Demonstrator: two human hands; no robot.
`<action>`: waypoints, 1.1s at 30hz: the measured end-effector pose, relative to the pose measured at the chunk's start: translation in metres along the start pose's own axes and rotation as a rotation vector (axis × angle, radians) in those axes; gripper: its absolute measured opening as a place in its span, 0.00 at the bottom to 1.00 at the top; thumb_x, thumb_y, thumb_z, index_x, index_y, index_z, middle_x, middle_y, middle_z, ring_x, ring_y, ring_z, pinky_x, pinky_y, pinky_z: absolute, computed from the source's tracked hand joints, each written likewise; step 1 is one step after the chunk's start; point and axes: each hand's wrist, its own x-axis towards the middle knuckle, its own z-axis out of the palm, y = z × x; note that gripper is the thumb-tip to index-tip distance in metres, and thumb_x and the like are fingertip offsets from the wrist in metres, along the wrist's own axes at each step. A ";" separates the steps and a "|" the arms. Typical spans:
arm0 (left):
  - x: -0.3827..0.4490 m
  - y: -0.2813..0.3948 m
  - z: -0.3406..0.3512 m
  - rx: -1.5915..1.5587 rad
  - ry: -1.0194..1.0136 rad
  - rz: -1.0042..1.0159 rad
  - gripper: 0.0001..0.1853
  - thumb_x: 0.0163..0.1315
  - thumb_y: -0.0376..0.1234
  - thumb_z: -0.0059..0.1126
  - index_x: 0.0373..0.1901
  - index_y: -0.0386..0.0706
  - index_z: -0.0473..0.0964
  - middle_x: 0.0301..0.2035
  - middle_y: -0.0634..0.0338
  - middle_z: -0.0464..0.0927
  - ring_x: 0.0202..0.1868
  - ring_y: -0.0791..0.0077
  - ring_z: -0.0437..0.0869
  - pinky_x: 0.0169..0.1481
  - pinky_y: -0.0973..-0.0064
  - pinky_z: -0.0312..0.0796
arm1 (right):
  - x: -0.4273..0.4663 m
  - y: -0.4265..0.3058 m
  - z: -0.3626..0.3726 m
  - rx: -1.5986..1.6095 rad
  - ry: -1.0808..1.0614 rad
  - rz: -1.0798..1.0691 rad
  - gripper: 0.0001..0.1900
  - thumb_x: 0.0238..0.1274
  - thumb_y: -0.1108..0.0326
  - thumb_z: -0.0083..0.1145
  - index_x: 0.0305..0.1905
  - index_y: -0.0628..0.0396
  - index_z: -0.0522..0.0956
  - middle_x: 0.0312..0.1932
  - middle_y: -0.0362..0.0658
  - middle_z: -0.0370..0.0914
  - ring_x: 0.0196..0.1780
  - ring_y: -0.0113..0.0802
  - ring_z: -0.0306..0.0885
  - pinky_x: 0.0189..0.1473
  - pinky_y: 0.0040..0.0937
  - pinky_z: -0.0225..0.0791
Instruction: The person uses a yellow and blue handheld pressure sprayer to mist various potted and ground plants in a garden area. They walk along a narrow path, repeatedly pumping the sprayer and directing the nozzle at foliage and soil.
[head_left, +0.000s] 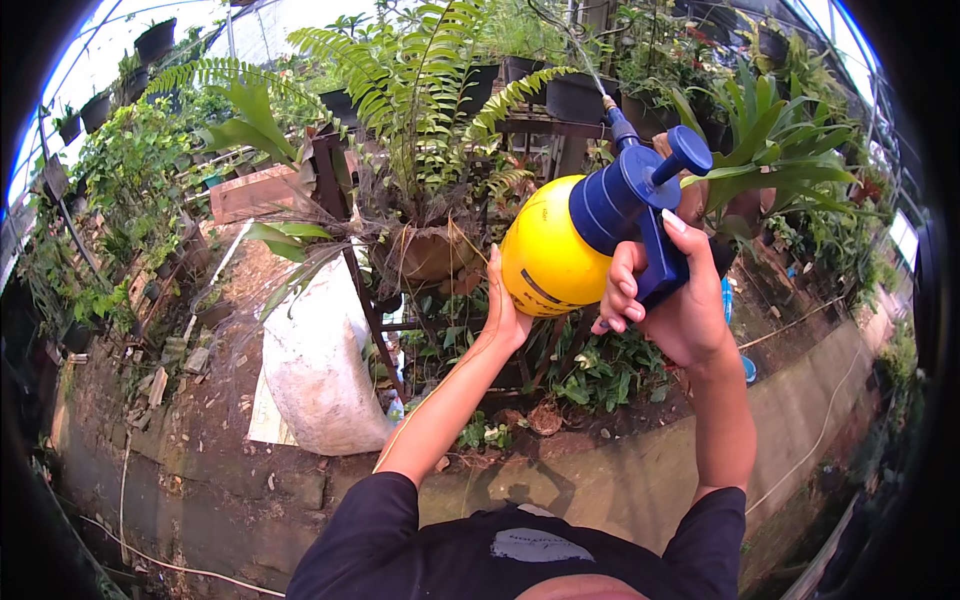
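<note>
A yellow pressure sprayer bottle (551, 247) with a blue pump head and plunger is held up in front of me, tilted, its nozzle towards the top. My right hand (675, 292) is wrapped around the blue handle, the thumb at its top. From the left, my left hand (508, 296) supports the lower side of the yellow tank. A thin stream or spray leaves the brass-coloured nozzle tip (608, 102) towards the plants at the back. A fern (420, 97) grows in a pot (427, 255) just left of the sprayer.
A stuffed white sack (315, 367) leans by a dark metal plant stand (367, 300). Staghorn-like plants (772, 150) stand at right, with black planters (577, 97) behind. A concrete ledge (637, 465) crosses before me, and a thin hose or cord (814, 442) lies along the right side.
</note>
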 end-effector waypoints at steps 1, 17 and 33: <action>0.007 0.000 0.006 -0.022 0.000 -0.001 0.39 0.67 0.66 0.28 0.65 0.47 0.63 0.59 0.56 0.71 0.61 0.62 0.73 0.66 0.56 0.65 | 0.001 -0.005 -0.002 -0.022 0.021 -0.015 0.32 0.66 0.36 0.31 0.24 0.55 0.70 0.15 0.38 0.65 0.21 0.29 0.66 0.34 0.33 0.67; 0.081 -0.015 0.066 -0.017 -0.210 -0.003 0.40 0.67 0.64 0.22 0.64 0.45 0.64 0.54 0.54 0.76 0.53 0.61 0.80 0.54 0.59 0.75 | 0.040 -0.052 -0.069 -0.077 -0.002 -0.098 0.30 0.65 0.36 0.33 0.26 0.52 0.69 0.12 0.34 0.60 0.19 0.30 0.64 0.32 0.33 0.68; 0.104 -0.054 0.061 0.085 -0.103 0.038 0.44 0.63 0.70 0.21 0.60 0.46 0.68 0.47 0.56 0.79 0.43 0.61 0.83 0.36 0.65 0.76 | 0.040 -0.037 -0.115 -0.014 -0.102 -0.135 0.31 0.67 0.39 0.31 0.24 0.55 0.69 0.13 0.35 0.61 0.18 0.25 0.58 0.28 0.26 0.59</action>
